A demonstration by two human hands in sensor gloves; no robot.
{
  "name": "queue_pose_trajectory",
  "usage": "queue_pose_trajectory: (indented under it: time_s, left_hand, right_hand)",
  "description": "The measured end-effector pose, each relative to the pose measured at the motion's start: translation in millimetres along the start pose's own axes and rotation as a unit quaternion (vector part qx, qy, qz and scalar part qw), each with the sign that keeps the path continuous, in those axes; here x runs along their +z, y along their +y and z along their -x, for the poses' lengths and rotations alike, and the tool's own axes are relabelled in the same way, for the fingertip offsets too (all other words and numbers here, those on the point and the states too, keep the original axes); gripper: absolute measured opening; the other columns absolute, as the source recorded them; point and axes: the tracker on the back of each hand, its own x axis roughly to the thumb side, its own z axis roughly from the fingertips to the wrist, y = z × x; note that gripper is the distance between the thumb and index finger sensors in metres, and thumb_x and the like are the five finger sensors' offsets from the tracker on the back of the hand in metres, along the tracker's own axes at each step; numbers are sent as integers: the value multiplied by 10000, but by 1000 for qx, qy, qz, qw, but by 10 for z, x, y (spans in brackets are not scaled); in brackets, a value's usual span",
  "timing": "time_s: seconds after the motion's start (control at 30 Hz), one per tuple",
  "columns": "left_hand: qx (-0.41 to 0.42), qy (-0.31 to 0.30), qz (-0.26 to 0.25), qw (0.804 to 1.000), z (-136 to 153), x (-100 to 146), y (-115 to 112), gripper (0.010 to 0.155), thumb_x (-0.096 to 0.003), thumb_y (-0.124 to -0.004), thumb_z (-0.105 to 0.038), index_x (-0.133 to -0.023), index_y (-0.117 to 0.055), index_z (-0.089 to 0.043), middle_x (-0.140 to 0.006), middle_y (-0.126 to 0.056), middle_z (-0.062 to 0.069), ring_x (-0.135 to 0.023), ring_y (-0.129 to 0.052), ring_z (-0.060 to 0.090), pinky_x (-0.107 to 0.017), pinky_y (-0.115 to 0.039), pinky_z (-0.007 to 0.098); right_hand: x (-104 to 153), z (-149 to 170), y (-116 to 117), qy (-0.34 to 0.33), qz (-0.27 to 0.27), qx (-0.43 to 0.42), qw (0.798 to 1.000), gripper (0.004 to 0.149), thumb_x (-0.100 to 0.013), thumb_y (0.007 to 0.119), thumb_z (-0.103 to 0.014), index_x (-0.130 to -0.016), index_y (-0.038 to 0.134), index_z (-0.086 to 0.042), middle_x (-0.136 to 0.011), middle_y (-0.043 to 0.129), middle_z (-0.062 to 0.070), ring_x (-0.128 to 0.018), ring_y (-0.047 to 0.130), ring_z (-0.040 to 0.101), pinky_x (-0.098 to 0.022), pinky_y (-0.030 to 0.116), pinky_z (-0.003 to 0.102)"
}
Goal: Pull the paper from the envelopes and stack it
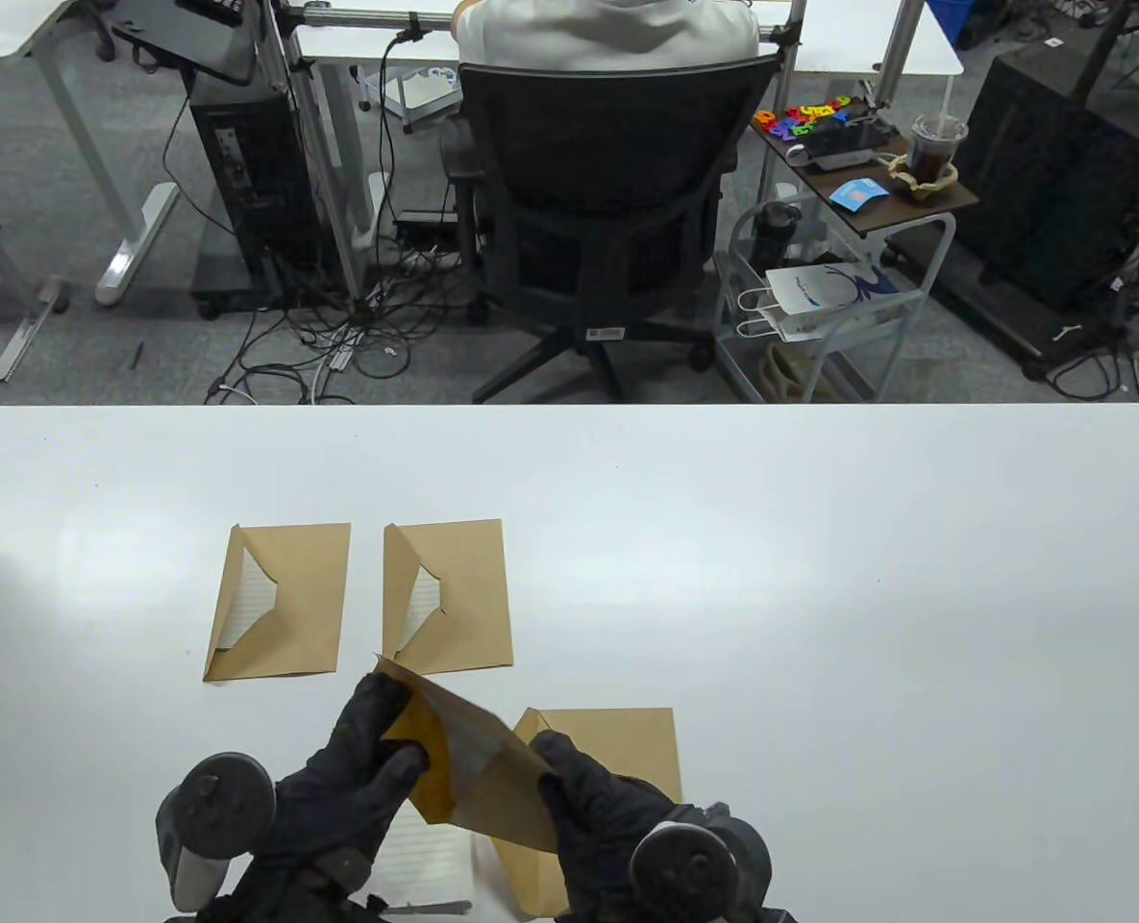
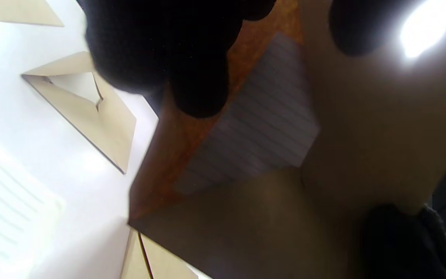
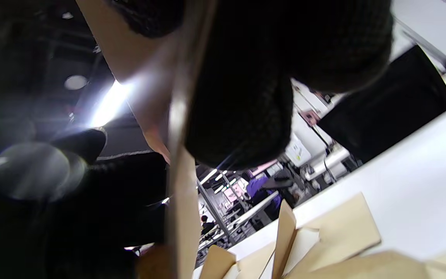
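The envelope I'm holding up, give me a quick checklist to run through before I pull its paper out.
1. Both hands on the held envelope: ok; left hand grips its left end, right hand its right side.
2. Flap open: ok; the left wrist view shows the open mouth.
3. Paper inside: ok; a lined sheet shows in the opening.
4. Fingers on that sheet: cannot tell; the gloves hide any contact.
5. Stack spot: ok; a lined sheet on the table lies below the left hand.
6. Envelopes left: ok; two flap-open envelopes wait with paper showing.
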Motion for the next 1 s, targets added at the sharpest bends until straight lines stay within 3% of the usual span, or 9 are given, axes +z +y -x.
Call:
queue_pose_trajectory:
  time_s: [0.27, 0.6, 0.7, 0.83, 0.93, 1.0]
  left_hand:
    - [156, 33, 64, 985, 156, -29, -73, 905, -489, -771, -592, -1126, -300, -154, -1114, -577, 72, -680, -1057, 216, -443, -928, 384]
    - [158, 32, 42, 986, 200, -47, -31, 860, -485, -829, -521, -1123, -363, -183, -1045, -659, 31, -563, -1062, 140, -408, -931, 346]
    - [140, 29, 32, 989, 185, -45, -1, 785, -476, -863, -513, -1100, -506, -197, -968, -766, 15, -489, -1081, 126, -359, -942, 341]
    - [49, 10, 12, 999, 91, -27, -10, 656, -461, -890, -544, -1011, -721, -227, -859, -890, 27, -363, -1106, 129, -264, -957, 338]
    - [-37, 8, 1, 999, 32, -11, -42, 581, -462, -894, -517, -951, -803, -219, -784, -956, 30, -299, -1118, 127, -217, -963, 335]
    - [-51, 10, 10, 999, 18, -12, -73, 532, -465, -896, -488, -912, -846, -204, -739, -990, 35, -265, -1125, 128, -191, -966, 338]
  right_hand:
    - [8, 18, 20, -1, -8, -10, 1000, 466, -424, 721, -337, -874, 728, -211, -645, 1028, 53, -300, 1121, 153, -291, 928, 399]
    - [-13, 35, 7, 14, -15, -26, 999, 469, -425, 718, -345, -875, 723, -214, -643, 1030, 37, -302, 1121, 152, -294, 928, 399]
    - [-11, 31, 10, 16, -16, -22, 1000, 470, -425, 720, -347, -874, 728, -209, -637, 1034, 36, -302, 1122, 153, -294, 928, 400]
    - [-6, 22, 25, 19, -21, -28, 999, 473, -425, 719, -349, -874, 729, -201, -635, 1036, 32, -302, 1124, 152, -292, 930, 398]
    - [-3, 17, 24, 21, -19, -29, 999, 474, -425, 718, -350, -874, 729, -199, -634, 1036, 33, -301, 1125, 149, -292, 932, 397]
    - [-7, 23, 17, 25, -16, -35, 999, 472, -426, 717, -350, -873, 730, -200, -632, 1037, 33, -299, 1125, 149, -292, 932, 396]
